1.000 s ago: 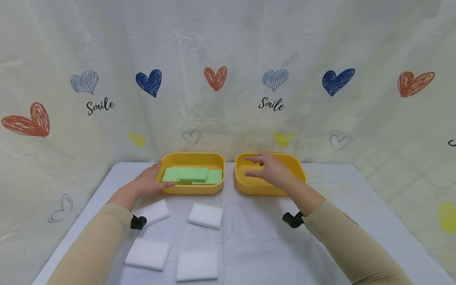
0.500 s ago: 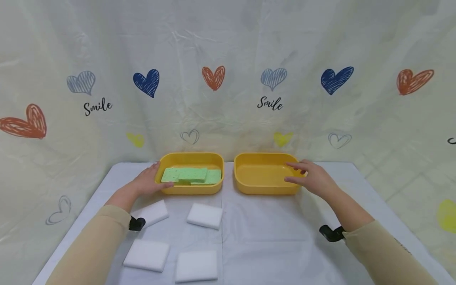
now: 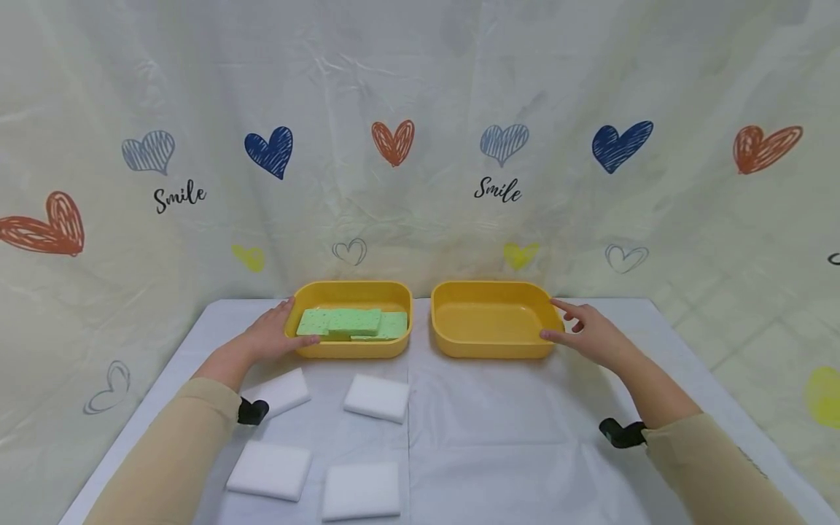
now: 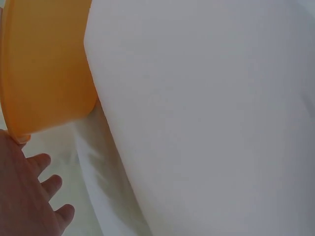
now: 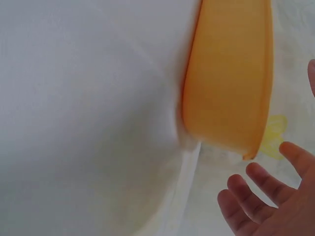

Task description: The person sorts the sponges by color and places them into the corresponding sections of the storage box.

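Observation:
My left hand [image 3: 270, 334] grips the left end of a yellow plastic basin [image 3: 354, 350], thumb on the front rim and fingers toward the back corner. Inside that basin lie several light green sponges [image 3: 354, 321], overlapping one another. In the left wrist view three loosely bent fingers [image 4: 51, 187] stick out below the basin's corner. A second yellow basin [image 3: 494, 350], with nothing in it, stands to the right. My right hand [image 3: 593, 335] is spread at its right end, thumb and forefinger reaching to the rim; in the right wrist view the fingers [image 5: 268, 182] stand apart from the wall.
Several white sponge-like blocks [image 3: 377, 398] lie on the white-covered table [image 3: 485, 452] in front of the left basin. One is partly behind my left wrist. A pale curtain [image 3: 433, 219] printed with hearts hangs right behind both basins.
My right hand has moved right, from over the right basin's inside to its right end. My left hand has stayed at the left basin, and the sponges have not moved.

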{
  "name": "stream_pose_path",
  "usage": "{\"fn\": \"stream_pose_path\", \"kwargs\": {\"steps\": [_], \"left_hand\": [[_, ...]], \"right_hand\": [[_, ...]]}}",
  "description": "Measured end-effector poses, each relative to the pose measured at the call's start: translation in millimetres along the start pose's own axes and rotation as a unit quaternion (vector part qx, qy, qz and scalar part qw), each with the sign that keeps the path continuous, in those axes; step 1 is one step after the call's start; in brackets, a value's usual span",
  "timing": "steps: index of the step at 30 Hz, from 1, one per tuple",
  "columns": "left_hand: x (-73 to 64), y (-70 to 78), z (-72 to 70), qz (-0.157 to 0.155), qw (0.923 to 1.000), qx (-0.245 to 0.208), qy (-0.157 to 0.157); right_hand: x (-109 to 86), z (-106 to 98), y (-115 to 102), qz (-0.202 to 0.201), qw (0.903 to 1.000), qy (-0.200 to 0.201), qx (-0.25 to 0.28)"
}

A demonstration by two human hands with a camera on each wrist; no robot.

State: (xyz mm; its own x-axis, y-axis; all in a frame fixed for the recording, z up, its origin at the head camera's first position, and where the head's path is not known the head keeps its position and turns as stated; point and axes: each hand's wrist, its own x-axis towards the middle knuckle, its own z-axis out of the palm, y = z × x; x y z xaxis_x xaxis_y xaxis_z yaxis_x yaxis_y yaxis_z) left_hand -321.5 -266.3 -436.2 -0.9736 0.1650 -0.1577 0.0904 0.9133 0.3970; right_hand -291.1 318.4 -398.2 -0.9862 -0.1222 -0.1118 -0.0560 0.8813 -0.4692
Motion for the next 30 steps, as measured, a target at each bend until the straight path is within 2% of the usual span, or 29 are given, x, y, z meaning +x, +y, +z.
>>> {"fn": "stream_pose_path", "kwargs": {"steps": [5, 12, 24, 30], "left_hand": [[-0.2, 2.0, -1.5, -0.002, 1.0000, 0.000, -0.002], [-1.6, 1.6, -2.6, 0.004, 1.0000, -0.001, -0.001], [-8.1, 2.5, -1.3, 0.022, 0.9988, -0.041, 0.017], [-8.8, 1.7, -5.0, 0.027, 0.9987, -0.026, 0.034]], "right_hand": [[9.6, 12.6, 10.9, 0.018, 0.9988, -0.027, 0.037], [15.9, 27.1, 15.8, 0.030, 0.9953, -0.030, 0.087], [19.4, 34.6, 18.9, 0.043, 0.9934, -0.036, 0.100], [16.9, 32.3, 20.6, 0.042, 0.9930, -0.039, 0.103]]}}
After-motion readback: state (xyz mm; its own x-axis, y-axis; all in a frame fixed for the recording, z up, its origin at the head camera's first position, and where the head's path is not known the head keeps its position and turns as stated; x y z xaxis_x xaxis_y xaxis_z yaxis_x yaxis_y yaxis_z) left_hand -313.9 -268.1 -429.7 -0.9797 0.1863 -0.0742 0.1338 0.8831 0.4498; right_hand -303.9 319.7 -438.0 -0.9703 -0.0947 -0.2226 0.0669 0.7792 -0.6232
